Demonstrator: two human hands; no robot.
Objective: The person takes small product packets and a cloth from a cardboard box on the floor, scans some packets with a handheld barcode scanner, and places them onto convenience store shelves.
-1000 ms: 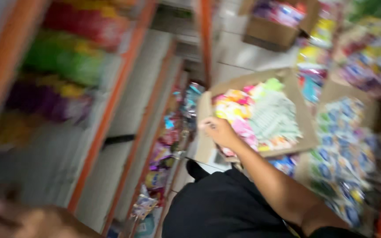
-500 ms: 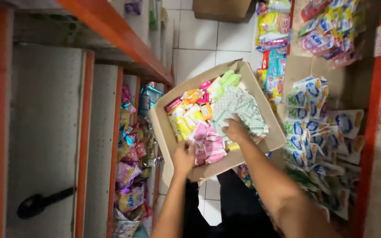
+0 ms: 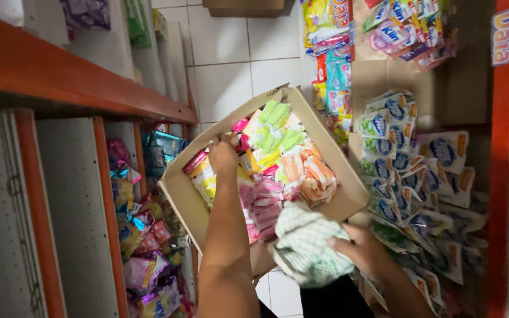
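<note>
Left hand (image 3: 224,156) reaches into cardboard box (image 3: 185,197), fingers curled among soap packets (image 3: 278,153); right hand (image 3: 363,250), nearer the body, grips checked cloth (image 3: 307,244).

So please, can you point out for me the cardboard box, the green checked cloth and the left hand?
cardboard box (image 3: 191,197): head view, on its bare left wall.
green checked cloth (image 3: 308,244): head view, on the middle of the bundle.
left hand (image 3: 224,156): head view, on the back of the hand.
</note>
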